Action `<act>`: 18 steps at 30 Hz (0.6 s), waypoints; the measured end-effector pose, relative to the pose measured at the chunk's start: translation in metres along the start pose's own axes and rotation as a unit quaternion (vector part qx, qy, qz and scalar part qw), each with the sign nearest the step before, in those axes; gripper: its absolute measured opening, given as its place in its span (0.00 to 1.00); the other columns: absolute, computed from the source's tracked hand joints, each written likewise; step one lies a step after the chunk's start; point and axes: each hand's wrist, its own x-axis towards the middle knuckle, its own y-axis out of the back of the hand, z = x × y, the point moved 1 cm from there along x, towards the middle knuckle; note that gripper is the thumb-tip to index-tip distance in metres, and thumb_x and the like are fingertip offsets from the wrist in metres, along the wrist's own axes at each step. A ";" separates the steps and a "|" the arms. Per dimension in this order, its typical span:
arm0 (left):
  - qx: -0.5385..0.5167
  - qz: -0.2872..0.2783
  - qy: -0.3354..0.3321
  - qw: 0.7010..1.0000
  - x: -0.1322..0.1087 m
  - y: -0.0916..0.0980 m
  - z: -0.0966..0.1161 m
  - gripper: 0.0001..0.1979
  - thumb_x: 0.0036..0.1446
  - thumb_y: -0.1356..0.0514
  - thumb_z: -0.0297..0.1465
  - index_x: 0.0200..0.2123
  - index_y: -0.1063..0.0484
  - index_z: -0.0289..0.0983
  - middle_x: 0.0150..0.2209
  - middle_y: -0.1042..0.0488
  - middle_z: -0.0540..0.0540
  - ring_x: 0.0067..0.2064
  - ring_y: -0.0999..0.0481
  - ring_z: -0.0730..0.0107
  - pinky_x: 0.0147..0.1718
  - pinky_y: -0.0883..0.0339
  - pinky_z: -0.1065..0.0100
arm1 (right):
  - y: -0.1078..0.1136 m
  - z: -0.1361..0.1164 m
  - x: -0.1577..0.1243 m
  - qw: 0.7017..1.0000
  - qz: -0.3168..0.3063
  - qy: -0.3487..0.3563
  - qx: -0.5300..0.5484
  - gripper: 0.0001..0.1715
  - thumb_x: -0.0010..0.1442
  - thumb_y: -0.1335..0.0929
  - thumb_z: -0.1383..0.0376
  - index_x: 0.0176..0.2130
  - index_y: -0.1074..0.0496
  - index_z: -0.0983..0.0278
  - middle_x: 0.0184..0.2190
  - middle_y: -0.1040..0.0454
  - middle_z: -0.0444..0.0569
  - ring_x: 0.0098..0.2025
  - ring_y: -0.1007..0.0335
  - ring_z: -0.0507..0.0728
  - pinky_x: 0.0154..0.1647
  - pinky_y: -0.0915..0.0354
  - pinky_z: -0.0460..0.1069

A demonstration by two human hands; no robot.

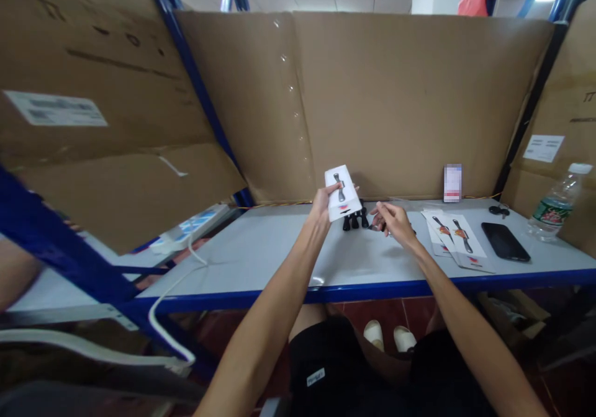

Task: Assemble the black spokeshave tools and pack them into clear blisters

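Note:
My left hand (322, 203) is closed round a flat white printed package (345, 201), thumb across its front. The package is tilted above the table and shows a picture of a dark two-handled tool. Behind and below its lower edge, several black-handled tools (354, 221) lie side by side, partly hidden. Just right of them is my right hand (395, 222), its fingers curled and thumb bent inward. A small dark shape shows by those fingertips, but I cannot make out what they hold.
Two overlapping printed packages (460, 243) lie to the right, beside a black phone (505, 241). Farther right stand a plastic bottle (554, 209) and, near the back, keys (498, 210). A lit phone (452, 183) leans on the cardboard back wall (395, 100). A white cable (170, 290) hangs left.

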 end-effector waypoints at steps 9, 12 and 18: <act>-0.130 -0.104 0.079 0.983 -0.014 -0.037 -0.045 0.22 0.63 0.49 0.28 0.58 0.32 0.25 0.45 0.18 0.32 0.44 0.17 0.50 0.47 0.24 0.52 | -0.041 -0.016 -0.036 0.972 0.094 -0.034 0.214 0.25 0.54 0.29 0.46 0.27 0.28 0.65 0.19 0.26 0.47 0.17 0.35 0.51 0.12 0.43 0.43; -0.196 -0.087 0.083 0.973 -0.009 -0.034 -0.052 0.27 0.67 0.52 0.40 0.61 0.34 0.28 0.47 0.19 0.30 0.45 0.17 0.48 0.46 0.24 0.49 | -0.042 -0.014 -0.044 0.959 0.110 -0.054 0.257 0.24 0.53 0.28 0.47 0.27 0.28 0.65 0.18 0.27 0.46 0.16 0.36 0.50 0.12 0.44 0.43; -0.214 -0.055 0.121 0.968 -0.015 -0.016 -0.058 0.32 0.68 0.57 0.46 0.59 0.31 0.27 0.40 0.19 0.31 0.37 0.18 0.48 0.40 0.23 0.49 | -0.046 -0.028 -0.082 0.953 0.102 -0.041 0.281 0.26 0.55 0.28 0.44 0.31 0.26 0.66 0.22 0.25 0.47 0.18 0.36 0.50 0.14 0.44 0.43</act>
